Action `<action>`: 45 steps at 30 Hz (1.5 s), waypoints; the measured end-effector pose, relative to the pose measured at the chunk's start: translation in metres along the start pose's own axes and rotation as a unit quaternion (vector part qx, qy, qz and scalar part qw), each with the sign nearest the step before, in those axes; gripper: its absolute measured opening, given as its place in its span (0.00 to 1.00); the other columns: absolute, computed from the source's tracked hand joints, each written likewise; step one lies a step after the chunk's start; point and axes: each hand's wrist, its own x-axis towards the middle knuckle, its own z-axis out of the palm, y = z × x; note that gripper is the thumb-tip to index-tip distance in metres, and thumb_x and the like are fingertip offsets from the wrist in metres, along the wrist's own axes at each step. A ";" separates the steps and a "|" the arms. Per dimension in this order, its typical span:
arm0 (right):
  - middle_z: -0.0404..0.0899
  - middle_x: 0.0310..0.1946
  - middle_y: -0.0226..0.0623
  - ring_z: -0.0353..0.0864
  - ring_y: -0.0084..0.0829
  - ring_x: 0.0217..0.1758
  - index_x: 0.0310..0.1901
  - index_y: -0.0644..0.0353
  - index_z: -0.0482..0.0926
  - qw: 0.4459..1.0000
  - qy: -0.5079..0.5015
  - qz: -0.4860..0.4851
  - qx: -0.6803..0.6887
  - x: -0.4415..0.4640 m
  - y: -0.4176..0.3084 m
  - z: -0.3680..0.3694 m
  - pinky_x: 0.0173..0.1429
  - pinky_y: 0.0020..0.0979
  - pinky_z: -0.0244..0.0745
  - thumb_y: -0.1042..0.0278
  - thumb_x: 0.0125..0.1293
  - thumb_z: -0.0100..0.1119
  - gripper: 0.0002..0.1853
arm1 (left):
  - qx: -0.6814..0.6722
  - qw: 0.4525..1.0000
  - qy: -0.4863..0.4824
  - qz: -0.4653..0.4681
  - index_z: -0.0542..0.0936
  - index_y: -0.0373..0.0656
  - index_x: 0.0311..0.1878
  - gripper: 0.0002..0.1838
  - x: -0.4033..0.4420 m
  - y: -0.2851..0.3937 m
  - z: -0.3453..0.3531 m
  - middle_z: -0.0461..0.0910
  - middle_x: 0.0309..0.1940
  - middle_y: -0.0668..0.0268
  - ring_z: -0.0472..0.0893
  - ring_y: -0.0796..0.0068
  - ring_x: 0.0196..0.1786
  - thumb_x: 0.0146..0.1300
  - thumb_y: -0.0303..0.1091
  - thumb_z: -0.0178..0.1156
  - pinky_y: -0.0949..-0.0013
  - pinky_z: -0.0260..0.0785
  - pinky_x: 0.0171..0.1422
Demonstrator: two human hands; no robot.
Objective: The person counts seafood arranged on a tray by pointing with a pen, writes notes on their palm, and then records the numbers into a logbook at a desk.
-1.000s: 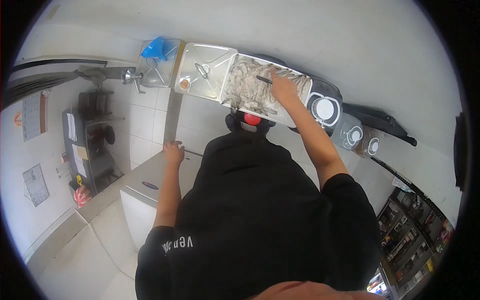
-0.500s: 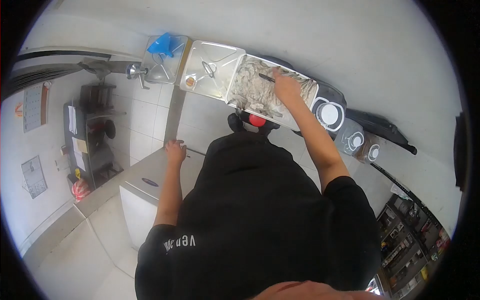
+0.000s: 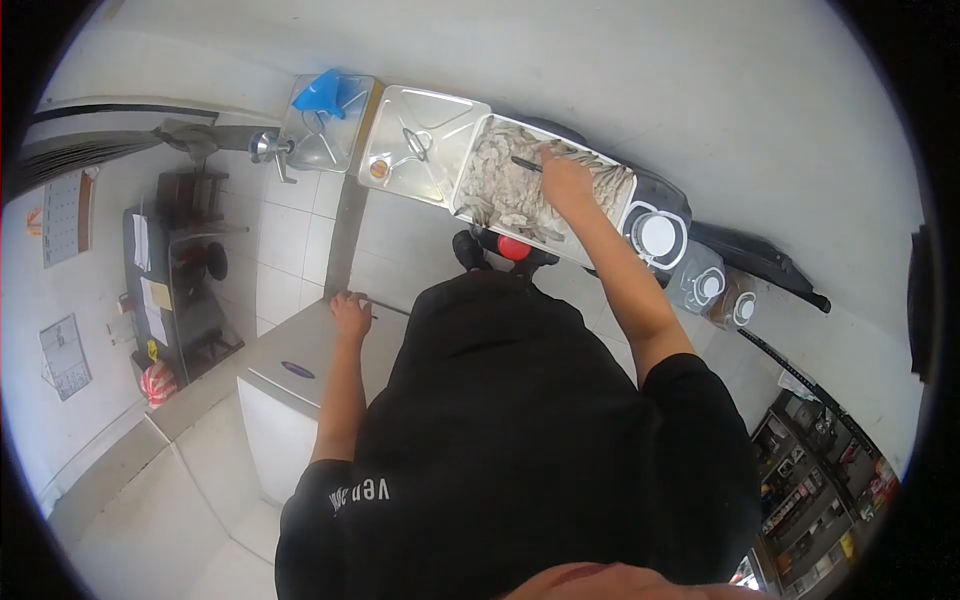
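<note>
My right hand is closed around a black pen-like object, over a white tray. Grey-white, stringy material fills much of this tray; what it is I cannot make out. My left hand lies with its fingers apart at the far edge of a pale, flat-topped cabinet, holding nothing. Beside the tray on the left is a square metal tin with a handle and a round orange-brown cap.
Another metal tin carries a blue funnel, near a metal grinder-like device. White-lidded containers stand right of the tray. Below it shows a red round object. Shelves are at lower right.
The view has shifted slightly. My right hand remains over the tray with the pen-like object, its tip turned a little. The fingers of my left hand have spread slightly on the cabinet edge.
</note>
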 end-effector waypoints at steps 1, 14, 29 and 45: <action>0.84 0.39 0.51 0.85 0.47 0.42 0.65 0.61 0.67 1.000 0.003 -0.001 0.001 0.000 0.000 0.001 0.44 0.47 0.80 0.68 0.69 0.39 0.24 | 0.000 1.000 0.001 0.001 0.83 0.53 0.46 0.14 0.000 0.000 0.000 0.70 0.58 0.58 0.64 0.51 0.65 0.54 0.40 0.67 0.49 0.57 0.70; 0.84 0.36 0.51 0.86 0.48 0.39 0.72 0.56 0.58 1.000 -0.027 -0.011 0.008 0.002 -0.023 -0.008 0.44 0.48 0.80 0.71 0.63 0.43 0.32 | -0.012 1.000 0.004 0.006 0.83 0.52 0.46 0.15 0.002 0.006 -0.007 0.72 0.56 0.58 0.66 0.51 0.64 0.53 0.38 0.67 0.49 0.56 0.71; 0.84 0.38 0.52 0.86 0.46 0.39 0.75 0.56 0.48 0.995 -0.090 0.013 0.028 0.012 -0.034 0.003 0.43 0.46 0.80 0.71 0.63 0.45 0.38 | 0.004 1.000 -0.001 0.018 0.82 0.52 0.46 0.15 -0.010 -0.008 -0.004 0.72 0.55 0.57 0.67 0.50 0.62 0.54 0.38 0.68 0.49 0.60 0.67; 0.84 0.38 0.49 0.85 0.44 0.39 0.74 0.62 0.50 0.992 -0.121 0.008 0.016 0.010 -0.040 -0.019 0.41 0.44 0.80 0.73 0.65 0.42 0.34 | -0.014 0.996 -0.028 0.081 0.83 0.52 0.44 0.13 0.027 0.034 0.027 0.74 0.53 0.58 0.68 0.50 0.60 0.53 0.38 0.68 0.49 0.61 0.65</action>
